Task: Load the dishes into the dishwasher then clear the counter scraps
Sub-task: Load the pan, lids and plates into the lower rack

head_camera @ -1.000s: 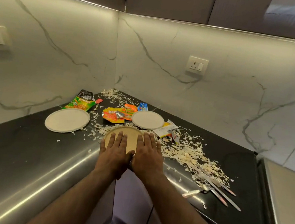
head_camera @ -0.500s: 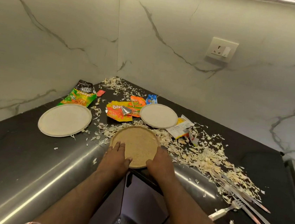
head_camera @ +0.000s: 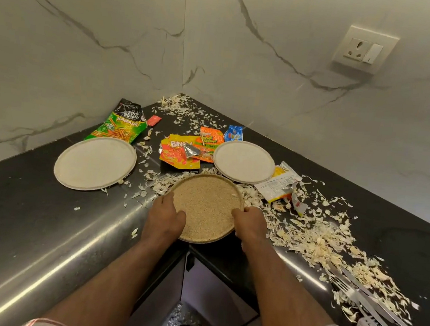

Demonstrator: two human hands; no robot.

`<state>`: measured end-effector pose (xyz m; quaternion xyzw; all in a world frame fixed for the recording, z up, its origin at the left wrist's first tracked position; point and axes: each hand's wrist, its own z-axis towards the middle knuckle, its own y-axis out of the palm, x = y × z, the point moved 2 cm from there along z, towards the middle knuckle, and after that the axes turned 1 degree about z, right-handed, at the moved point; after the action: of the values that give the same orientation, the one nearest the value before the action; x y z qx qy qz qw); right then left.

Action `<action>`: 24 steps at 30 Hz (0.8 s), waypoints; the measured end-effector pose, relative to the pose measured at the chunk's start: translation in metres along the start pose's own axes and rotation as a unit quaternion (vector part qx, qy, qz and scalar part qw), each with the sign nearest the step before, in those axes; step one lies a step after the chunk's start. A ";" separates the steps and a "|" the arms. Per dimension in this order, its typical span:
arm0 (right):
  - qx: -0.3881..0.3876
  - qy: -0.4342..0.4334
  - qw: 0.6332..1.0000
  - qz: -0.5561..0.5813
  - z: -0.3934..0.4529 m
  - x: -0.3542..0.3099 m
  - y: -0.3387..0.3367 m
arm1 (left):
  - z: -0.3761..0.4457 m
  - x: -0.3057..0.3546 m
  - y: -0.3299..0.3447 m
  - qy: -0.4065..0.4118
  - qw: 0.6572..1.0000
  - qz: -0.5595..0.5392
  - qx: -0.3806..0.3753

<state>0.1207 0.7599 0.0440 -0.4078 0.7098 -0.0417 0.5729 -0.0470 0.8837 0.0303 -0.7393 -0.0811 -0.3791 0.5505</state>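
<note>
From the head view we see a round, shallow tan plate with a speckled, grainy surface (head_camera: 207, 207) sitting at the inner corner of the dark stone tabletop (head_camera: 15, 209), its near rim jutting just over the edge. Our left hand (head_camera: 166, 217) grips the plate's left rim, thumb lying on the inside and the fingers (head_camera: 162, 201) curled round the outside. Our right hand (head_camera: 249, 224) pinches the right rim in the same way, clamped rather than spread.

A second ago both hands lay flat, side by side on top of this plate; half a second ago they had parted to either side; now they are closed on its edges. We judge that the grip is made and the lift toward the dishwasher is the step in hand, though no dishwasher shows here.

Much is left. A large round off-white plate (head_camera: 95, 163) lies to the left and a smaller round off-white plate (head_camera: 244, 161) just behind the tan one. Steel forks and knives (head_camera: 368, 309) lie at the right, half buried in pale shredded scraps (head_camera: 315, 236). A green snack wrapper (head_camera: 121, 126) and an orange snack wrapper (head_camera: 180, 152) sit near the corner.
</note>
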 end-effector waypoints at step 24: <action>0.010 0.032 0.932 0.361 -0.047 0.017 -0.072 | -0.039 0.022 -0.001 -0.128 0.895 -0.417 -0.096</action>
<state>0.1190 0.6828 0.0847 -0.1163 0.8269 0.1478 0.5300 -0.0503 0.8438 0.0495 -0.7291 -0.4150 -0.4817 0.2533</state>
